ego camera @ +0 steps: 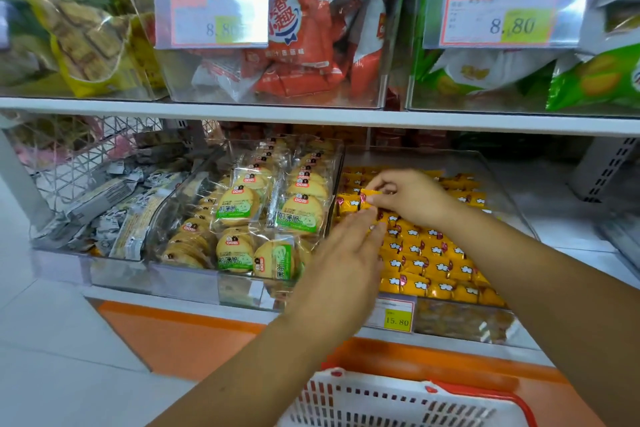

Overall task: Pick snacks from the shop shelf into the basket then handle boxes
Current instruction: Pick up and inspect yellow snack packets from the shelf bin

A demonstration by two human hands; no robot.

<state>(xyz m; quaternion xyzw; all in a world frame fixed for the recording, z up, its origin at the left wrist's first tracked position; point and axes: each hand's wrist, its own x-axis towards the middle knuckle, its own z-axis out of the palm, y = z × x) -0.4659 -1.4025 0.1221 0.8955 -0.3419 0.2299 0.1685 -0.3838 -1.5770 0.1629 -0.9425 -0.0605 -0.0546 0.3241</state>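
The right hand pinched one yellow packet between thumb and curled fingers, just above the rows of yellow packets filling the clear bin on the lower shelf. The left hand reached in beside it, fingers straight and close together and holding nothing. It was blurred, so whether its tips touched the packets could not be told. Round biscuit packs lay in the next bin to the left. The white basket – red-handled – sat below the shelf edge, beneath both forearms.

Both arms reach forward; left hand flat, fingers straight; right hand pinches a yellow packet
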